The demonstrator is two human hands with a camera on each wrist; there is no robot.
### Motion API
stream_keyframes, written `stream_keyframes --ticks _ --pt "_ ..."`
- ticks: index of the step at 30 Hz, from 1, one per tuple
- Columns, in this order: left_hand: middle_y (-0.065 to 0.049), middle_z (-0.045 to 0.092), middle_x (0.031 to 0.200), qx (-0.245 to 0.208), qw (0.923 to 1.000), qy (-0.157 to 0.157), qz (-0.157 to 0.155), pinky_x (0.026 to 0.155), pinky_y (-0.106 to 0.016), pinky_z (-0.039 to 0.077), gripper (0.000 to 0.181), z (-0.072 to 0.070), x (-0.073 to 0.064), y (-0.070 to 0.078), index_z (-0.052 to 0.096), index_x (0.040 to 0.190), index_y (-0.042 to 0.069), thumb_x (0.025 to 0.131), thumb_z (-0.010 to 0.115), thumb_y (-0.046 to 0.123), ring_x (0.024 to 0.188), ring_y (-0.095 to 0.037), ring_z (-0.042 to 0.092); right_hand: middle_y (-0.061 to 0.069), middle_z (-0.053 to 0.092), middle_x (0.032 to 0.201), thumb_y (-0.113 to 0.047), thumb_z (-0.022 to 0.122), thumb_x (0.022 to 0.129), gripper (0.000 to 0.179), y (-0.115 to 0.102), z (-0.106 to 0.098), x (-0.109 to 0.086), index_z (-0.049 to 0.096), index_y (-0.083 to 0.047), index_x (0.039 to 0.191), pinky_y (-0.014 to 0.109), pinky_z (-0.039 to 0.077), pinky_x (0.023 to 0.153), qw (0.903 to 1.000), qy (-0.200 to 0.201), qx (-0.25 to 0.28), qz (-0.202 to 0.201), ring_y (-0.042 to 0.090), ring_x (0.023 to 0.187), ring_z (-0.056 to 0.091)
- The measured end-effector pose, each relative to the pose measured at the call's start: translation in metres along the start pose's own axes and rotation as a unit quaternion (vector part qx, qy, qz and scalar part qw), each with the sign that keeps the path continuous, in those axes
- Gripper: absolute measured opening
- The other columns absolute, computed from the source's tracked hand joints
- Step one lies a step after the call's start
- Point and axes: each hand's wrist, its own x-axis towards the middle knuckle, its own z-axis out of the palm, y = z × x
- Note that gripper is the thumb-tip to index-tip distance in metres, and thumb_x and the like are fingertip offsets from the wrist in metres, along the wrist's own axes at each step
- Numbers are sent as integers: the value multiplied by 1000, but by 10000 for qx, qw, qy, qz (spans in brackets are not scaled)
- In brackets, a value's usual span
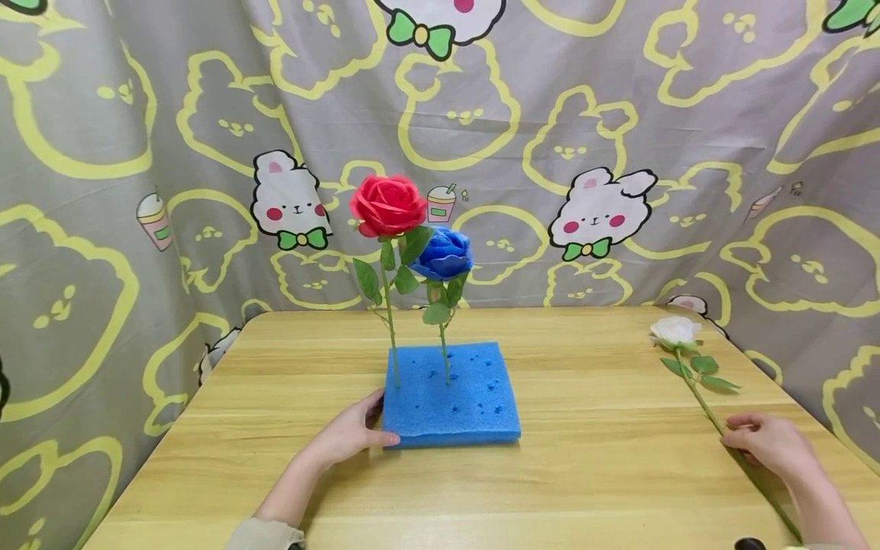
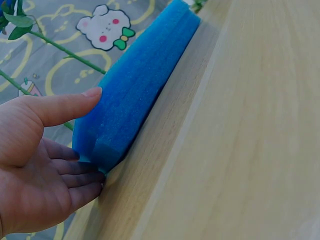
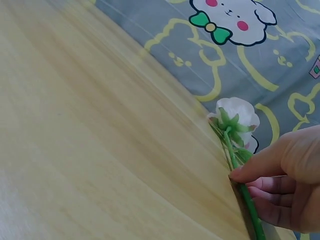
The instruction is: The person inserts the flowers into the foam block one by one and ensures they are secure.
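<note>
A blue foam block dotted with small holes lies on the table. Upright in it stand a red rose and a blue rose, both artificial, with green stems. At the block's front left corner is my left hand, thumb against the front edge and fairly straight fingers along the left side; the left wrist view shows the palm uncovered beside the foam block. Over at the right, my right hand pinches the stem of a white rose lying on the table. Thumb and fingers meet that stem below the bloom.
The wooden table reaches back to a grey patterned curtain, which also hangs along both sides. A small dark object shows at the bottom edge near my right forearm.
</note>
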Motion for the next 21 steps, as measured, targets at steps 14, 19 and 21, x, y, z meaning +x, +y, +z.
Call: stream_keyframes --ticks 14,19,21 --pt "-32 23 144 3 10000 -11 67 105 -52 25 92 0 -1 -2 19 141 -13 78 76 23 131 -45 26 5 66 89 -28 67 84 52 -5 1 0 56 15 112 25 51 59 9989 -27 464 -1 4 67 55" --pt "-32 24 144 36 10000 4 48 106 -52 25 93 1 -1 -2 19 141 -13 78 75 23 131 -44 26 6 68 87 -22 64 88 48 -7 3 1 53 17 115 25 52 60 9970 -200 747 -101 1 68 57" --pt "-32 24 144 40 10000 13 45 105 -52 25 93 1 -1 -2 19 141 -13 78 76 23 131 -45 26 5 69 85 -22 63 89 49 -8 3 1 52 17 117 24 52 60 9968 -211 757 -123 2 68 57"
